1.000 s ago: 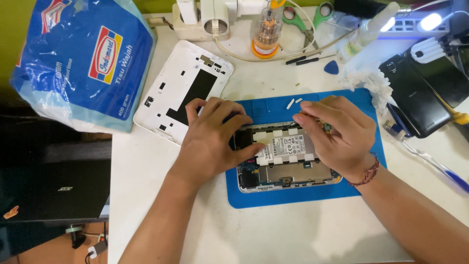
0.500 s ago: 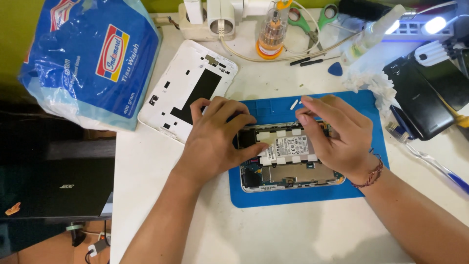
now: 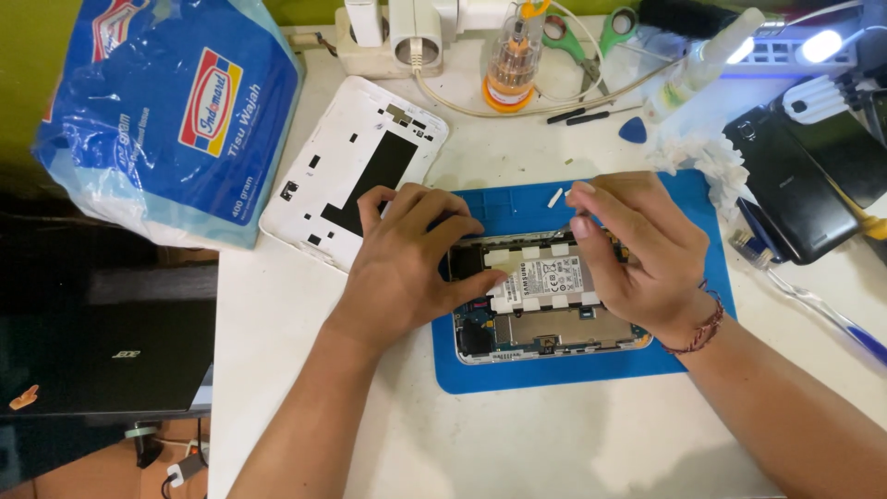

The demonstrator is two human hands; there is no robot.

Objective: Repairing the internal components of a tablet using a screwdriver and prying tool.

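Note:
An opened tablet (image 3: 554, 319) with a white battery (image 3: 545, 277) and bare circuit boards lies on a blue work mat (image 3: 573, 374). My left hand (image 3: 411, 254) rests on the tablet's left end, fingers curled over its far edge and thumb on the battery. My right hand (image 3: 637, 249) sits over the tablet's right part. Its fingertips pinch a thin dark tool (image 3: 557, 238) whose tip touches the far edge of the battery. The tablet's right end is hidden under that hand.
The white back cover (image 3: 356, 171) lies left of the mat, beside a blue tissue pack (image 3: 176, 111). A screwdriver set (image 3: 511, 60), green scissors (image 3: 601, 37), a power strip (image 3: 407, 37), a lamp (image 3: 818, 46) and dark phones (image 3: 799, 185) line the back and right. A black laptop (image 3: 102, 342) sits at left.
The view has shifted slightly. Both hands stay on the tablet, and my right fingertips have edged a little along the battery's far edge.

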